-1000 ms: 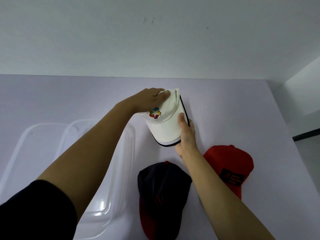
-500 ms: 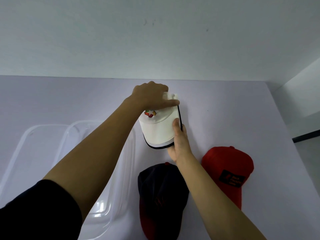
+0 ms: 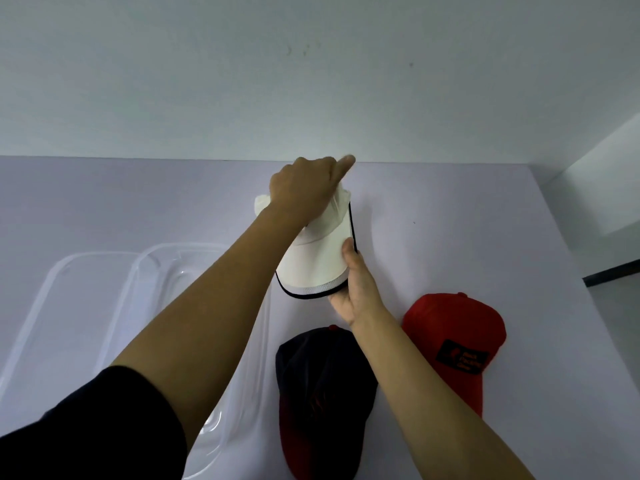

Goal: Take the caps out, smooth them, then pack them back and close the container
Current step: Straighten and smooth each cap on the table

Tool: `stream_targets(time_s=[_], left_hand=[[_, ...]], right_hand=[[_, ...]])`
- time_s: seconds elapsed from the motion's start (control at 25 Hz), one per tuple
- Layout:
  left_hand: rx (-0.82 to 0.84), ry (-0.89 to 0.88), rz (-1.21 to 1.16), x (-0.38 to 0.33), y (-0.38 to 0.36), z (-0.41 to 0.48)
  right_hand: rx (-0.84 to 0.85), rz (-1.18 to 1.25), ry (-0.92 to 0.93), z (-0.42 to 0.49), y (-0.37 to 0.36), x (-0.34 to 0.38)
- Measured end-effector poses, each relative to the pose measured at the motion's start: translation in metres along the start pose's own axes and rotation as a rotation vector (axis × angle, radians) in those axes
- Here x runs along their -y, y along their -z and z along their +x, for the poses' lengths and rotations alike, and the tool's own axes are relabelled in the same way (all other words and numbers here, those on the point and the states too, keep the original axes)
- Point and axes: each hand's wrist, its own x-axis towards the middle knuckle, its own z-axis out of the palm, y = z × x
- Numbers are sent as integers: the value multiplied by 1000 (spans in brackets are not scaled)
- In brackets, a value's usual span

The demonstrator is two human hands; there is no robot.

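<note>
Slid further back over the crown of the white cap since a second ago, left hand closed on its cloth, right hand pinching the brim above the table; navy cap and red cap lying out, clear container empty, packing and closing not yet begun.

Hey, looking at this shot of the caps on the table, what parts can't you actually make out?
- White cap: its crown and logo, head view, covered by the left hand.
- Left fingers: motion-blurred.
- Red cap: patch lettering too small and blurred.
- Dark cap: right edge behind the right forearm.
- Clear container: middle hidden by the left arm.
</note>
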Motion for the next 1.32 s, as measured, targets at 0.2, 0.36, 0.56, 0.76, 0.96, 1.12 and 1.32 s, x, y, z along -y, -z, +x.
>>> stream_targets(time_s=[0.2,0.36,0.56,0.76,0.96,1.12,1.32], left_hand=[[109,89,-642,52,10,-2],[216,56,-952,79,-23,-23],[-9,225,-886,74,-46,-18],[132,714,-1113,74,-68,-31],[390,793,-1405,69,-94,-59],[358,729,-1299,68,-105,-62],[313,738,-1105,72,-127,-71]], right_hand=[[-29,226,-46,-3,16,2],[-42,278,-60,3,15,9],[-31,284,-124,0,6,6],[-99,352,-114,16,13,6],[-153,188,-189,30,21,1],[-312,-228,-318,36,38,3],[-399,-899,-129,45,53,-4]])
